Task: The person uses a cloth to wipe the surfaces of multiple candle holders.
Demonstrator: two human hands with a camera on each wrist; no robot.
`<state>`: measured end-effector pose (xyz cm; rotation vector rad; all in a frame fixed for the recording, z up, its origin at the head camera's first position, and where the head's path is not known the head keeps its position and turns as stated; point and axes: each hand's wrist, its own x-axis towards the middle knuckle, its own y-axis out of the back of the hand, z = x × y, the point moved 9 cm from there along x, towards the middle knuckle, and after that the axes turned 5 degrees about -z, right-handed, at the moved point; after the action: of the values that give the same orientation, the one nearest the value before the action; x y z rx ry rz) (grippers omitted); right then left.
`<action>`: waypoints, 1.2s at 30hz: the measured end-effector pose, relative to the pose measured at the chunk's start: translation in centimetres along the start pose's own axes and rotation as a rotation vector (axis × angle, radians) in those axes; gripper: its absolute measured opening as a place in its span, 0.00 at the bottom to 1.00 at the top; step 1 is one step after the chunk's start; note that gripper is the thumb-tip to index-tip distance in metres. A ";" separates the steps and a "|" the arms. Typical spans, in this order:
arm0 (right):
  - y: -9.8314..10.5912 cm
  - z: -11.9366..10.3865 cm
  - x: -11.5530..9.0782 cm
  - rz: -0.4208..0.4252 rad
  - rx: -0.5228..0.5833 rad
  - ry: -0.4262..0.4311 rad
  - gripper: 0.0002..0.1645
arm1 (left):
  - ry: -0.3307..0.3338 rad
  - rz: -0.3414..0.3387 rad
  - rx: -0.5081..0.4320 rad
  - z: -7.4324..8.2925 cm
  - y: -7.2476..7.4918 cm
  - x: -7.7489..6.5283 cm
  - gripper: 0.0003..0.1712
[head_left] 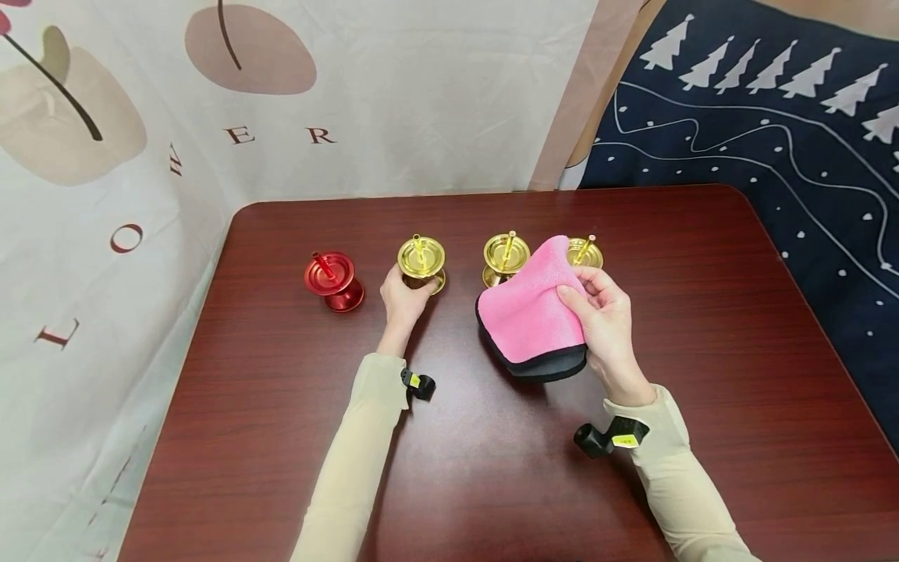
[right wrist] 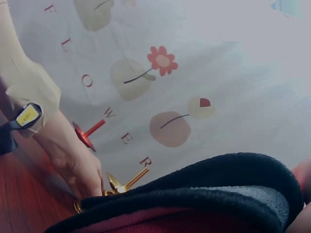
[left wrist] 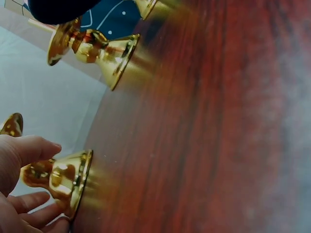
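Observation:
My left hand (head_left: 407, 298) is at a shiny gold candlestick (head_left: 421, 257), with thumb and fingers around its stem below the dish. In the left wrist view, this candlestick's flared base (left wrist: 73, 182) stands on the table between the thumb (left wrist: 39, 148) and the fingers. My right hand (head_left: 600, 316) pinches a pink cloth (head_left: 534, 312) with a black edge and dark grey underside. The cloth hangs folded over the table and partly covers a second gold candlestick (head_left: 506, 254) and a third gold candlestick (head_left: 584, 252). In the right wrist view, the cloth's dark edge (right wrist: 233, 170) fills the lower part.
A red candlestick (head_left: 333, 277) stands left of my left hand. The candlesticks form a row toward the far edge of the dark red-brown wooden table (head_left: 492, 468). Behind it hang a pale printed cloth (head_left: 421, 101) and a navy cloth (head_left: 758, 172) with white trees.

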<state>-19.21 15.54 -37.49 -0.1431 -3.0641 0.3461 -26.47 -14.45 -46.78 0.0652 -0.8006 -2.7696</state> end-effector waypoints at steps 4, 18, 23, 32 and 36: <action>0.1 0.0 0.0 0.003 0.012 -0.004 0.16 | 0.019 0.003 -0.002 0.1 0.6 -0.7 0.30; 0.1 -0.2 0.0 -0.006 0.037 -0.009 0.16 | -0.012 0.028 -0.042 0.2 3.3 -2.9 0.26; 0.1 -0.3 0.0 -0.014 0.037 0.002 0.14 | -0.038 0.040 -0.046 0.0 4.4 -3.6 0.25; 0.2 0.0 0.1 -0.021 0.040 -0.006 0.16 | 0.013 0.061 -0.022 -2.2 6.9 -4.1 0.19; 0.2 0.0 0.1 -0.020 0.038 -0.004 0.16 | 0.069 0.049 -0.013 -3.5 8.0 -4.1 0.17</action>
<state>-19.30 15.76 -37.54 -0.1100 -3.0586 0.4044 -20.22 -21.73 -45.62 0.1362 -0.7562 -2.7103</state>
